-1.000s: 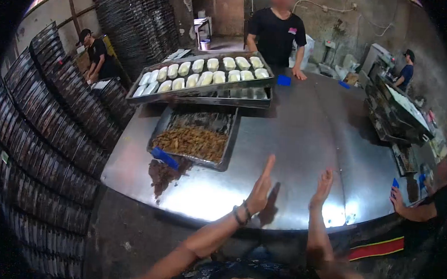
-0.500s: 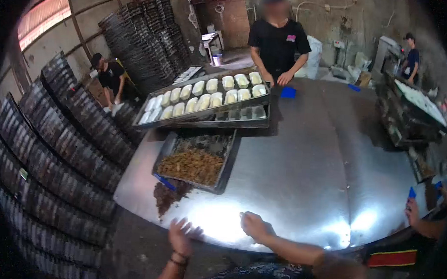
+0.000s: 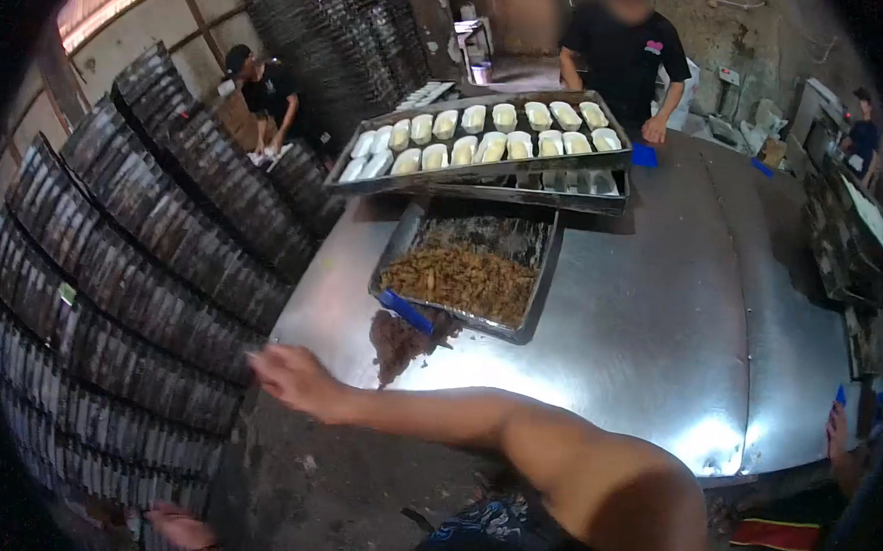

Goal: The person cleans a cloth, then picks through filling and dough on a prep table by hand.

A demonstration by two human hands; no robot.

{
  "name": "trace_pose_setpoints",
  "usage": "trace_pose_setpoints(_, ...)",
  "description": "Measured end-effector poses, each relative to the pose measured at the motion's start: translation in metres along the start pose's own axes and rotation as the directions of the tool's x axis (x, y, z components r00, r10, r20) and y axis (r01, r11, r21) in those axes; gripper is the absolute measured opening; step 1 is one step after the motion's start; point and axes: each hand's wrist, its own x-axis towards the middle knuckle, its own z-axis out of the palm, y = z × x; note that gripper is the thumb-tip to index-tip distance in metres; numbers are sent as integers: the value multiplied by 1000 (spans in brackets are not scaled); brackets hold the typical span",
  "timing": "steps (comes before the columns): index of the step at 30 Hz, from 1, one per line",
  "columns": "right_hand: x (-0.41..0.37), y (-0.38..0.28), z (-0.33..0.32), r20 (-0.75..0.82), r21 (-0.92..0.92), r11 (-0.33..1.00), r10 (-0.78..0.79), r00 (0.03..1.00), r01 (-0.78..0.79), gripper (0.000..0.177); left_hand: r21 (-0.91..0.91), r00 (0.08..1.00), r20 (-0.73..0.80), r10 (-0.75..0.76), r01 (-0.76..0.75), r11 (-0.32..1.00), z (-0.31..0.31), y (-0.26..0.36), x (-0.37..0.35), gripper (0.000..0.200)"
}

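Note:
My right hand (image 3: pixel 297 380) reaches across to the left on a bare arm, past the table's front left corner. Its fingers are closed, and a tiny pale spot shows at the fingertips, too small to name. My left hand (image 3: pixel 182 528) is low at the lower left, blurred, near the stacked trays, with its fingers stretched out and nothing visible in it. Closest on the metal table (image 3: pixel 647 314) is a pan of brown crumbly filling (image 3: pixel 461 276). A blue scraper (image 3: pixel 406 311) leans at its near edge, above spilled brown crumbs (image 3: pixel 401 348).
Behind the pan, a dark tray (image 3: pixel 367 184) bears several pale dough pieces in white molds (image 3: pixel 491 146). Tall stacks of dark trays (image 3: pixel 157 253) line the left. A person (image 3: pixel 633 57) stands across the table by a blue scraper (image 3: pixel 644 155). Another person's hand (image 3: pixel 837 431) is at right.
My right hand has swung from the table's front edge far to the left. My left hand has dropped down and left. The view has turned left, shifting the table rightward.

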Motion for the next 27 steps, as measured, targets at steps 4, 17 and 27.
trace_pose_setpoints(4,-156,117,-113,-405,-719,543,180,897,-434,39,353,655,-703,278,-18,936,-100,-249,77,25)
trace_pose_setpoints(17,-263,-35,-156,-408,-320,947,-104,907,-35,27,956,767,9,641,-194,218,-29,-431,283,40)
trace_pose_setpoints(27,-370,-8,-290,-722,-586,579,-54,690,-567,18,799,850,-512,124,418,432,-43,-532,93,26)
